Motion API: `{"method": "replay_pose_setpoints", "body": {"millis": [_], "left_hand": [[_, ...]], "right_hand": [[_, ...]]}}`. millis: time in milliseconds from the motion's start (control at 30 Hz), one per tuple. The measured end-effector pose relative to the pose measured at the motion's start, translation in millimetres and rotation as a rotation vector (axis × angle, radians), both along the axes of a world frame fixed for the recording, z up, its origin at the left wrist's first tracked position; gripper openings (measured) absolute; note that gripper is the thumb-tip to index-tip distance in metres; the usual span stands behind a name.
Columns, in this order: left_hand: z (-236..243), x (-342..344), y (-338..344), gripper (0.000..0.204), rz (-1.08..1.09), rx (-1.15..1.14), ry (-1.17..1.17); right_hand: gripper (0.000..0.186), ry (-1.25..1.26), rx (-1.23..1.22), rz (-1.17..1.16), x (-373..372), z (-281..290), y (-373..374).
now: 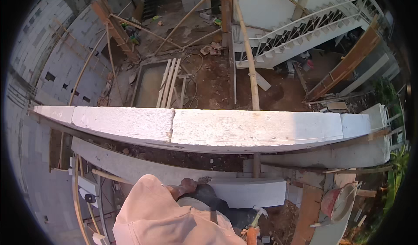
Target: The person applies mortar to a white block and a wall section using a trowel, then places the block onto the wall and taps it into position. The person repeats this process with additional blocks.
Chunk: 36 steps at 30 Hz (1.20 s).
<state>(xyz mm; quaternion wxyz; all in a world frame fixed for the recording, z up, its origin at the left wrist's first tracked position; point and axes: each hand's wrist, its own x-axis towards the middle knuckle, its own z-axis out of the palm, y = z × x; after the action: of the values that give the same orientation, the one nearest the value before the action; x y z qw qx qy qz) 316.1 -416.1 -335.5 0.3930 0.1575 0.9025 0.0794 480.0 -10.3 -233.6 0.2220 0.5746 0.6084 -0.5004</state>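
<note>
A: How is the left arm posed?
B: The left sleeve (150, 192), pale pink, rises from the lower edge and bends at its upper end; a short length of bare forearm runs right from it to the left grip (188, 185). The left grip appears small and rounded, at the near edge of a long pale slab (126, 162), above the dark-clad leg (208, 196).

A: Is it clenched or released?
B: This cannot be told: the fingers are too small and shaded to separate, and contact with the slab is uncertain.

A: And the right grip?
B: Out of view, its state therefore undetermined. A hammer (251, 233) with an orange handle and pale metal head stands near the lower edge, its handle end cut off; what supports it is hidden.

A: Where is the loose white block?
B: The white block (250, 193) lies right of the left grip, its left end partly covered by the leg. Beyond it, a row of white blocks (244, 125) curves across the view, its right end blending into glare. A reddish basin (339, 201) stands farther right, tilted, its contents hard to make out.
</note>
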Motion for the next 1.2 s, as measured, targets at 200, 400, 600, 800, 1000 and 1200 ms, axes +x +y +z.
{"method": "replay_pose_setpoints", "body": {"millis": [200,400,600,800,1000,1200], "left_hand": [[62.9,-19.8,-32.5,0.025,0.359,-0.168,-0.043],[65.7,16.3,-75.9,0.025,0.745,-0.268,0.007],[83.9,28.7,-85.4,0.023,0.647,0.024,0.283],[180.1,-39.1,-14.7,0.023,0.337,0.351,0.355],[319.2,-122.0,114.3,0.031,-0.213,0.755,0.317],[372.3,-182.4,291.5,0.036,-0.45,1.061,0.527]], "right_hand": [[0.031,0.025,-0.181,0.482,-80.6,-8.4,-22.9],[0.03,0.015,-0.196,0.62,-104.9,-6.7,-16.1],[0.03,0.025,-0.197,0.618,-97.7,-17.0,7.2],[0.03,0.083,-0.214,0.518,-65.1,-28.4,36.5],[0.039,-0.28,0.118,0.364,-24.4,-23.5,46.2],[0.029,0.086,0.253,0.093,28.5,-3.4,55.1]]}}
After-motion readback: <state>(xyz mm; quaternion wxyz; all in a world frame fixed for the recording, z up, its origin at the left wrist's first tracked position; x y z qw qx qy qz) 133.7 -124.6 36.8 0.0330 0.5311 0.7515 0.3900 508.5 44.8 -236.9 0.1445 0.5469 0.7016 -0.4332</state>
